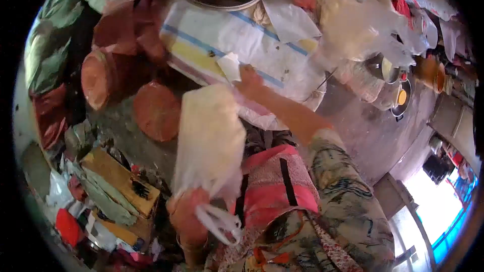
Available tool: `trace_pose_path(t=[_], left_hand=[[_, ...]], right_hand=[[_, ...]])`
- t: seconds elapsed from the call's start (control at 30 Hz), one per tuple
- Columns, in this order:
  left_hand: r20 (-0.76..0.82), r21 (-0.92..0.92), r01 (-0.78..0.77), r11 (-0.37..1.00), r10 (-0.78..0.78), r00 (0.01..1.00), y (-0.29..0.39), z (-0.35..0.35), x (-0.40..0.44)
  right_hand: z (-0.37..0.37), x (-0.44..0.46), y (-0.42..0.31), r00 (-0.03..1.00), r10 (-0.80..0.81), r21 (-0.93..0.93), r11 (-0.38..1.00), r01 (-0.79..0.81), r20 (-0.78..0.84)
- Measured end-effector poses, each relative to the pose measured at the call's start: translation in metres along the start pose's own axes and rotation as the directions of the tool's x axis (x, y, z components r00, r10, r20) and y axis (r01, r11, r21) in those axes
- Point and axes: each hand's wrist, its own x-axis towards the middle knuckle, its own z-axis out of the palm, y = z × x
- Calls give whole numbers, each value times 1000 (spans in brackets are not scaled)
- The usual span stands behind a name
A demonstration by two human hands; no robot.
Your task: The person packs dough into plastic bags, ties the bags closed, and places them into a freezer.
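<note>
I locate the plastic bag (209, 136) directly beyond my left hand (189, 216), between that hand and the striped sheet (201, 53). My left hand is closed on the gathered plastic at the bag's near end; a looped handle (219, 224) hangs beside the fingers. My right hand (248, 80) is extended over the striped sheet, fingers drawn together, with a white piece (230, 66) at the fingertips; blur prevents me from confirming whether it is pinched or only touched. The plastic bag is thin, translucent and creased, roughly rectangular, with pale yellowish contents showing through. The white piece is flat and angular, its material uncertain. The striped sheet is white and wrinkled, with blue and yellow bands and small dark specks. At its far edge I register a round tray (249, 4) with a pale rim and a dark interior. To the left, I note a reddish-brown disc (157, 112) and a rounded reddish-brown container (97, 80). Below these, a worn, rectangular wooden board (121, 179) lies tilted among crumpled material. Marks on the white bag (426, 1) at upper right are too small and blurred for me to read.
</note>
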Motion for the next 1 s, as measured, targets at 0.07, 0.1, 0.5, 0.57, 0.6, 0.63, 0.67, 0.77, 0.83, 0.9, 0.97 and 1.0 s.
trace_pose_path(t=[0.07, 0.1, 0.5, 0.57, 0.6, 0.63, 0.67, 0.77, 0.83, 0.9, 0.97, 1.0], left_hand=[[114, 337, -266, 903, 242, 964, -25, -2, 5], [31, 262, -202, 944, 200, 979, -40, 2, 4], [-243, 83, -314, 946, 325, 914, -166, -8, -20], [-267, 122, -553, 825, 563, 782, -212, -10, -28], [-290, 153, -707, 690, 715, 636, -242, -8, -29], [-301, 186, -793, 581, 802, 517, -261, -4, -30], [-284, 190, -822, 537, 832, 477, -268, -2, -29], [-95, 201, -593, 780, 618, 780, -213, 1, -8], [-34, 224, -507, 832, 527, 849, -156, 14, 13], [-232, 132, -247, 960, 272, 934, -85, 23, 49], [29, -18, -186, 982, 186, 982, -47, 14, 82], [31, 80, -355, 931, 354, 935, -42, 23, 86]], right_hand=[[27, 20, -4, 998, 67, -73, 995, -67, 3], [37, 28, -3, 994, 106, -76, 992, -105, 11], [-72, -111, 163, 611, 716, 208, 690, -693, -338], [-108, -168, 201, 502, 768, 253, 618, -744, -398], [-118, -180, 206, 450, 783, 189, 565, -803, -430], [-120, -174, 204, 448, 781, 197, 568, -799, -435], [-117, -162, 202, 498, 789, 158, 578, -801, -360], [-94, -92, 118, 746, 605, 95, 790, -606, -278], [-29, -60, 97, 797, 602, 132, 788, -601, 38], [12, -31, 63, 843, 527, 82, 841, -535, 107], [20, -24, 65, 871, 466, 124, 866, -485, 154], [18, -25, 78, 863, 473, 125, 859, -497, 178]])
